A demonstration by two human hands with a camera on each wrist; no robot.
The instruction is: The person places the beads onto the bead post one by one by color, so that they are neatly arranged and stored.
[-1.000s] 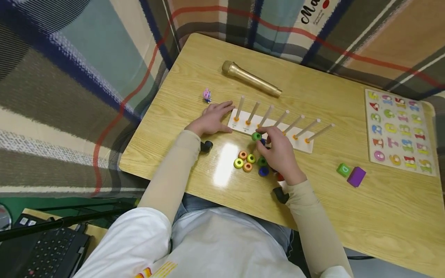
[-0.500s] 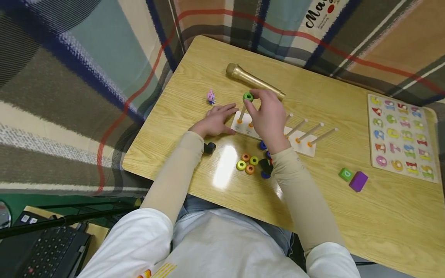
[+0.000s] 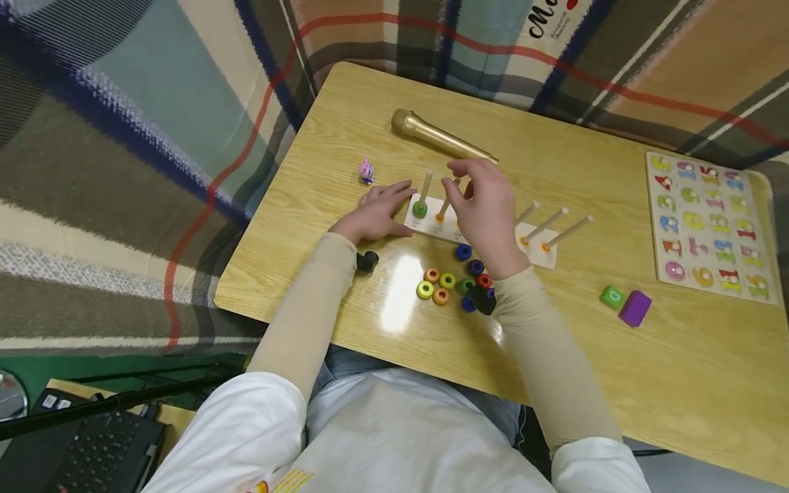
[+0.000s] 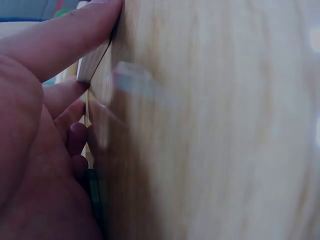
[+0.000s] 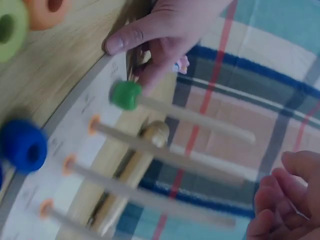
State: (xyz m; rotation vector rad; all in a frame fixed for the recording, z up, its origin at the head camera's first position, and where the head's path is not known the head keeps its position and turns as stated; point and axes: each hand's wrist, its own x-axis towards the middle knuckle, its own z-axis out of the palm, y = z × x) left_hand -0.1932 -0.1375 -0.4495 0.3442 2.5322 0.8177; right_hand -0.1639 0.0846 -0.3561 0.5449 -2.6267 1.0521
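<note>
A white peg board [image 3: 538, 256] with a row of upright wooden pegs lies on the table. A green ring [image 3: 420, 209] sits at the base of the leftmost peg. My left hand [image 3: 372, 212] touches the board's left end, its thumb at the front corner and its fingers stretched along the end. Above the second and third pegs is my right hand [image 3: 487, 205], loosely bent and holding nothing; the right wrist view shows the fingers [image 5: 270, 200] apart from the peg tips. Loose rings lie in front of the board, including a yellow ring [image 3: 424, 289], an orange ring [image 3: 440, 296] and a blue ring [image 3: 464, 253].
Behind the board lies a gold microphone [image 3: 440, 135]. A small pink figurine [image 3: 366, 170] stands left of it. To the right are a green block [image 3: 612, 297], a purple block [image 3: 635, 308] and a number board [image 3: 709, 226]. A plaid curtain [image 3: 382, 41] hangs behind the table.
My right hand carried the green ring from the front of the board to the leftmost peg and let go. The ring dropped to the base, and the hand shifted right. My left hand stayed.
</note>
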